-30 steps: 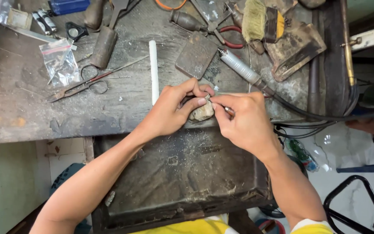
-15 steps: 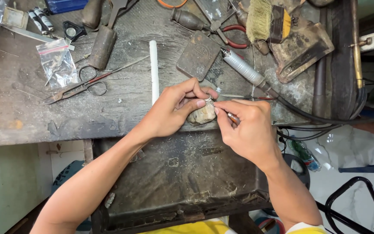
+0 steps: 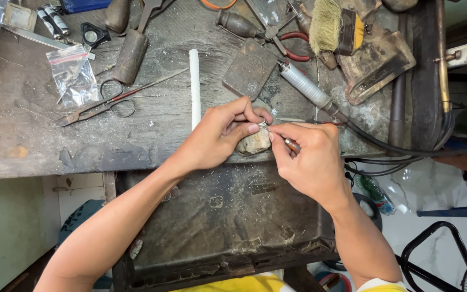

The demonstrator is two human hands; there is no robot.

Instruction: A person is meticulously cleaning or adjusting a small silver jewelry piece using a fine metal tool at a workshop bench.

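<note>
Left hand point(image 3: 220, 135): fingers curled, thumb and forefinger pinching a small silvery ring point(image 3: 262, 124) at the front edge of the workbench point(image 3: 22, 146).
Right hand point(image 3: 312, 159): closed around a thin hand tool point(image 3: 290, 144) with a reddish-brown handle; its metal tip points left and meets the ring.
Ring position: between the fingertips of both hands, resting on top of a worn wooden bench peg point(image 3: 254, 143) that juts out from the bench edge. Too small to tell its detail.
Bench peg: pale, chipped, partly covered by the left thumb.
Catch tray point(image 3: 212, 227): dark sheet slung below the bench edge, under both forearms, dusted with fine filings.
White rod point(image 3: 194, 86): lies upright in view on the bench, its lower end just behind the left hand.
Scissors point(image 3: 95, 107): left of the rod, well apart from the hands, lying open-handled on the bench.
Plastic bag point(image 3: 74, 75): small, clear, red-edged, above the scissors.
Flat metal block point(image 3: 249, 67): dark, tilted, just beyond the left hand's knuckles.
Rotary handpiece point(image 3: 306, 89): silver, ribbed, lies diagonally beyond the right hand; its black cable point(image 3: 385, 146) runs off to the right.
Brush point(image 3: 328, 24): straw-coloured bristles, at the far edge of the bench, beside red-handled pliers point(image 3: 290, 46).
Hammer point(image 3: 131, 51): dark head, far left-centre of the bench.
</note>
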